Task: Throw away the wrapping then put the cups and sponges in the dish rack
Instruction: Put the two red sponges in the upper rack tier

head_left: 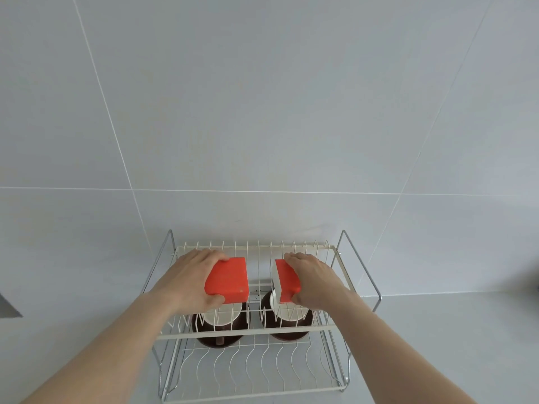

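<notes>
A white two-tier wire dish rack (248, 335) stands against the tiled wall. Over its upper tier my left hand (189, 279) grips a red sponge (229, 279), held flat. My right hand (315, 282) grips a second red sponge (287, 279) with a white layer, tilted on its edge. Two dark brown cups with white insides, the left cup (218, 322) and the right cup (291, 322), sit on the lower tier, seen through the wires beneath the sponges.
The rack rests on a pale grey counter (437, 345) that spreads to both sides. A grey tiled wall (262, 112) rises right behind it. A dark shape (8, 307) shows at the left edge.
</notes>
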A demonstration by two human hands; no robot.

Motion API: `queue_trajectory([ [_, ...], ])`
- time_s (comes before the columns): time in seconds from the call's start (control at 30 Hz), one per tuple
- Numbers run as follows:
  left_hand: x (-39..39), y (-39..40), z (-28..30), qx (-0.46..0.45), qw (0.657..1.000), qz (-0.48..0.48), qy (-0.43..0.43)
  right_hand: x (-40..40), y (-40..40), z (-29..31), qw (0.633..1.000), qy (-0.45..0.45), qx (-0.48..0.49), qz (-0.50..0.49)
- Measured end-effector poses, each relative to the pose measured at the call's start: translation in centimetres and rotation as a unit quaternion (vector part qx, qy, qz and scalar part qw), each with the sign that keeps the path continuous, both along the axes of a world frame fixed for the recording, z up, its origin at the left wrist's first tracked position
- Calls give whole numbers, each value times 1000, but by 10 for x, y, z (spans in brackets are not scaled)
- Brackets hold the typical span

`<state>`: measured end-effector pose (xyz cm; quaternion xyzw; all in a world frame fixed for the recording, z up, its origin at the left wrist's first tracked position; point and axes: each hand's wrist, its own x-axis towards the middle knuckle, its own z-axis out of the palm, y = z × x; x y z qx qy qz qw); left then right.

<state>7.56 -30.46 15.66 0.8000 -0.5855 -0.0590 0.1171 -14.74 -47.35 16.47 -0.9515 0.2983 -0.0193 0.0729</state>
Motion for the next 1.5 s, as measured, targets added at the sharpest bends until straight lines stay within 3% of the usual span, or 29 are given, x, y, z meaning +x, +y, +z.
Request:
queue_trajectory([
  [0.53,0,-5,-5,-12,1000,3,-9,1,-8,-11,998,-18,-9,-58],
  [1.5,-17,5,15,30,999,32,-8,-16,3,12,999,-20,7,-40],
])
